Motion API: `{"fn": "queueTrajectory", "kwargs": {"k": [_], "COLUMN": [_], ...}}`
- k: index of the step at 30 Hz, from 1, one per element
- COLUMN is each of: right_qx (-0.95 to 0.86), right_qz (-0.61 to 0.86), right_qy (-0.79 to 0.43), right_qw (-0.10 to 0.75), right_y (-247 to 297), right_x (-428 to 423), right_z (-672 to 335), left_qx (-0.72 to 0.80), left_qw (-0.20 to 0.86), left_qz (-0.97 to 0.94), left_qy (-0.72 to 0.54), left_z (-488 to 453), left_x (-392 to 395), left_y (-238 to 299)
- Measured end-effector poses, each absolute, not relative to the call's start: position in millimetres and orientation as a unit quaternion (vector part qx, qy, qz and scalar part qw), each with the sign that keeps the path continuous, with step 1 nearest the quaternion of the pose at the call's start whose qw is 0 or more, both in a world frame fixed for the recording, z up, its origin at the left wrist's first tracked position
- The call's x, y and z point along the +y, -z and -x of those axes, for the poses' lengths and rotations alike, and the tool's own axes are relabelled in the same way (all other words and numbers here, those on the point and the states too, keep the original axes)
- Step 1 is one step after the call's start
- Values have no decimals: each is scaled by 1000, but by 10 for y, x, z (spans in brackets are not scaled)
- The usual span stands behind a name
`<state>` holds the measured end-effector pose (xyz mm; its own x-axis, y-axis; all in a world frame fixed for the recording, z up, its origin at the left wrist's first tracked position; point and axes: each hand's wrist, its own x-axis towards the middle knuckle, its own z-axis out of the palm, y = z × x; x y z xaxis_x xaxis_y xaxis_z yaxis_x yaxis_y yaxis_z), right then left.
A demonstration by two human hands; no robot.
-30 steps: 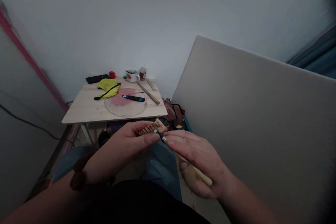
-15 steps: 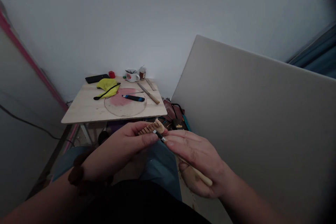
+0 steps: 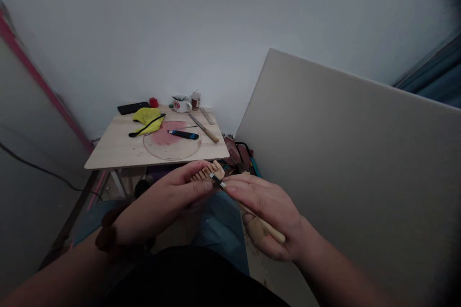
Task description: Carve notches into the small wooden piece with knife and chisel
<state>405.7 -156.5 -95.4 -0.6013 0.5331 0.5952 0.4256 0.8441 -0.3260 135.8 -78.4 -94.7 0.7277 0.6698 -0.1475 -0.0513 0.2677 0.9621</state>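
Observation:
My left hand (image 3: 169, 199) is closed round a small notched piece of pale wood (image 3: 208, 171), held over my lap. My right hand (image 3: 266, 206) grips a carving tool (image 3: 248, 211) with a light wooden handle and a metal ferrule. The tool's dark tip rests against the wood piece, beside my left thumb. Both hands meet in the middle of the view, just in front of the small table's near edge.
A small wooden table (image 3: 118, 151) stands ahead with a yellow cloth (image 3: 148, 117), a blue-handled tool (image 3: 183, 134) on a round clear disc, a long file (image 3: 203, 128), a mug (image 3: 182, 104) and a black phone (image 3: 133, 107). A big grey board (image 3: 353, 163) leans at right. Bags lie on the floor.
Both hands have shifted slightly up and to the left together, with the tool tip still on the wood piece.

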Motion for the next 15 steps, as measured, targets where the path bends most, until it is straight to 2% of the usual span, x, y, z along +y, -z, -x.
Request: {"fn": "queueTrajectory", "kwargs": {"k": [6, 15], "right_qx": [-873, -863], "right_qz": [285, 302], "right_qy": [-64, -67], "right_qw": [391, 399], "right_y": [978, 1013], "right_x": [-1498, -1500], "right_z": [-4000, -3946], "left_qx": [304, 293], "left_qw": [673, 538], "left_qz": [-629, -744], "left_qy": [-244, -266], "left_z": [-1319, -1234], "left_x": [-696, -535], "left_y": [865, 830]}}
